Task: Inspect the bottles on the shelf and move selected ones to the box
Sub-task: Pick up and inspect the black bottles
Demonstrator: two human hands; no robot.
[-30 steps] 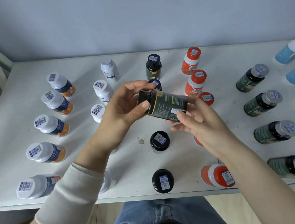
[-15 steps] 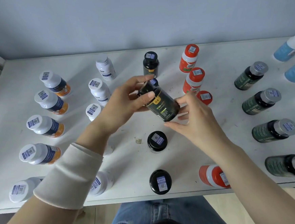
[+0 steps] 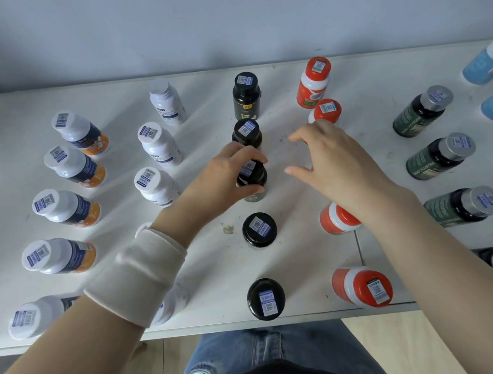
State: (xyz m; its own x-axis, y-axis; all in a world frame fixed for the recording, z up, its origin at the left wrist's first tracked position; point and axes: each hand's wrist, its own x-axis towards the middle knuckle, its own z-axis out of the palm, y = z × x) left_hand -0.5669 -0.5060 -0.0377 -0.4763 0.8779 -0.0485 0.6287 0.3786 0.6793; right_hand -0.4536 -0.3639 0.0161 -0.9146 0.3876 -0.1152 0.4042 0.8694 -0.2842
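Head view: the white shelf (image 3: 275, 267) carries rows of bottles. The left hand (image 3: 224, 176) grips a black bottle (image 3: 252, 183) upright in the middle column, seemingly touching down; right hand (image 3: 332, 162) hovers spread, empty. Next: release, choose another. No box visible.

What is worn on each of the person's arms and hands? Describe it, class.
The left hand is bare, with no glove or ring visible. A cream-white sleeve cuff, soft and folded into a thick band, wraps the left forearm near the wrist, and the arm below it is uncovered. The right hand and its forearm are bare: no sleeve, watch or bracelet shows.
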